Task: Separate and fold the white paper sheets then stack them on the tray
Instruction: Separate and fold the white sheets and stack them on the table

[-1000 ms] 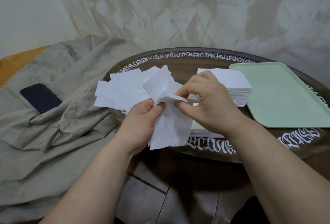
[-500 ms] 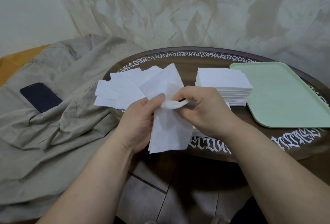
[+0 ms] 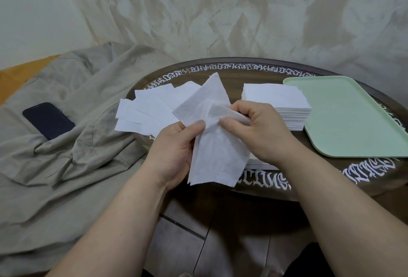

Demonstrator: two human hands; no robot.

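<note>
A thin white paper sheet (image 3: 215, 155) hangs in front of the round dark table (image 3: 260, 66), held above its near edge. My left hand (image 3: 174, 151) pinches its left side with the thumb on top. My right hand (image 3: 258, 131) grips its upper right part, fingers curled over a folded-back layer. A neat stack of white sheets (image 3: 276, 104) stands behind my right hand. Loose separated sheets (image 3: 145, 111) lie spread at the table's left. The pale green tray (image 3: 351, 117) sits at the right with nothing on it.
A crumpled beige cloth (image 3: 66, 144) covers the surface to the left, with a dark phone (image 3: 48, 120) lying on it. More white paper (image 3: 260, 164) lies flat under my right wrist. A draped sheet forms the backdrop. Tiled floor shows below the table.
The sheet's upper flap has lifted and spread wider between my hands. My right hand has drawn a layer rightward while my left thumb shifted up onto the sheet.
</note>
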